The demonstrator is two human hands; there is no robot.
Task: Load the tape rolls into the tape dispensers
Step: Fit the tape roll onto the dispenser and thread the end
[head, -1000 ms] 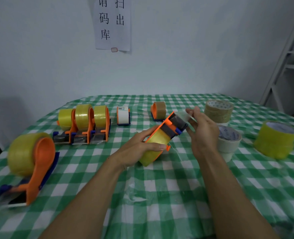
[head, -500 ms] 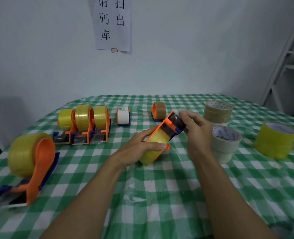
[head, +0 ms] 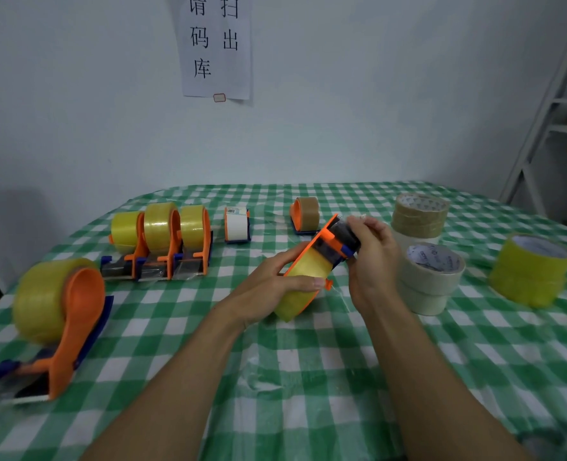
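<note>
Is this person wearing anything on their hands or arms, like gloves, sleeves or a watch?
No. The left hand and right hand are bare, with no gloves or rings visible. The left forearm and right forearm are bare too: no sleeves, watch or bands in view.

Seven orange dispensers are in view, each carrying a roll: one large dispenser (head: 75,321) at nine o'clock, a row of three (head: 162,234) at ten, a white-roll dispenser (head: 237,224) and a brown-roll dispenser (head: 305,214) at twelve, one held dispenser (head: 308,267) at centre. Three stacks of loose rolls stand at two o'clock: brown stack (head: 420,216), white stack (head: 432,277), yellow stack (head: 531,271).
</note>
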